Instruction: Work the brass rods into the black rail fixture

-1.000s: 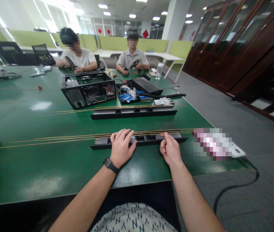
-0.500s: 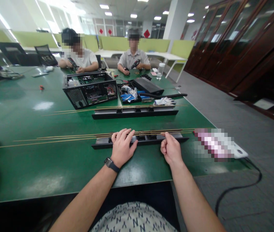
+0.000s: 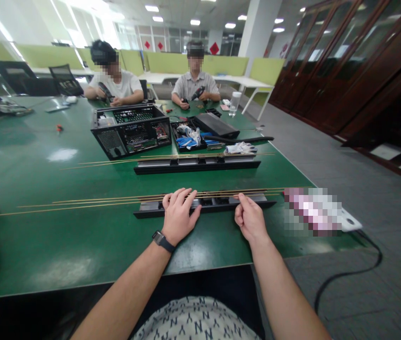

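Several long, thin golden rods (image 3: 62,209) lie along a black and silver rail-like bar (image 3: 151,214) on the green table, sticking out far past its left end. My left hand (image 3: 181,210) rests over the bar and rods, fingers extended and slightly apart. On the bar's right half, my right hand (image 3: 250,217) has thumb and index finger pinched around one rod, the other fingers curled in. Exactly which rod passes between those fingertips is hard to make out. A dark watch (image 3: 163,241) sits on my left wrist.
Behind stands a second bar (image 3: 200,166) with golden rods. Farther back are an opened computer case (image 3: 133,134), a tray with gloves (image 3: 189,138) and a dark tube (image 3: 250,140). A white power strip (image 3: 352,220) lies right. Two people sit opposite, holding tools.
The frontmost golden rod has slid a little to the left, its far end now closer to the picture's left side. Both my hands stay in nearly the same place.
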{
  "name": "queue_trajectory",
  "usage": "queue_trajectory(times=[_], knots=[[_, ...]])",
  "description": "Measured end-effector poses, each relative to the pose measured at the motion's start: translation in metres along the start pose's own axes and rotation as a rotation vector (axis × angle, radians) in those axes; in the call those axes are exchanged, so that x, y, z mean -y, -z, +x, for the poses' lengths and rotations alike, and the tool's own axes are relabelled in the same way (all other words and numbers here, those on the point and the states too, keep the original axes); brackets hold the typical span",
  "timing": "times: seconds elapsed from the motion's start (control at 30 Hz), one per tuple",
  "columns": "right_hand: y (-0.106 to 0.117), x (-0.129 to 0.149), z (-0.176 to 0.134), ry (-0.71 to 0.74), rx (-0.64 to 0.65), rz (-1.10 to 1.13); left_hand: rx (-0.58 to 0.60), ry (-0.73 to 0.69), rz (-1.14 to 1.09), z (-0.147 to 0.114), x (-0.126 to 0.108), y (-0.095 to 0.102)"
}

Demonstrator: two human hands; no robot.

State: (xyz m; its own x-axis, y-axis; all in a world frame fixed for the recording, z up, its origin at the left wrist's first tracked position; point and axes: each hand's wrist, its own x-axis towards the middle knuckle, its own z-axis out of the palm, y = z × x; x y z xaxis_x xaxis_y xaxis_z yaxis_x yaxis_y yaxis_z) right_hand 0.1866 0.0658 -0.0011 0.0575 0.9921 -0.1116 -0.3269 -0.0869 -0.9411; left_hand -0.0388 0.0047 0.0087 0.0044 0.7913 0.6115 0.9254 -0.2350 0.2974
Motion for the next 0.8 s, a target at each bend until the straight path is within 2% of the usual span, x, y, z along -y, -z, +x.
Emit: queue_trajectory(times=[0.33, 0.57, 0.8], knots=[[-0.006, -0.003, -0.006, 0.044, -0.065, -0.205, -0.006, -0.010, 0.016, -0.001, 0.001, -0.001], [0.002, -0.002, -0.009, 0.151, -0.031, -0.588, -0.005, -0.004, 0.020, -0.001, 0.001, -0.001], [0.009, 0.005, -0.012, 0.083, 0.009, -0.552, -0.002, -0.001, 0.014, -0.002, -0.003, 0.003]])
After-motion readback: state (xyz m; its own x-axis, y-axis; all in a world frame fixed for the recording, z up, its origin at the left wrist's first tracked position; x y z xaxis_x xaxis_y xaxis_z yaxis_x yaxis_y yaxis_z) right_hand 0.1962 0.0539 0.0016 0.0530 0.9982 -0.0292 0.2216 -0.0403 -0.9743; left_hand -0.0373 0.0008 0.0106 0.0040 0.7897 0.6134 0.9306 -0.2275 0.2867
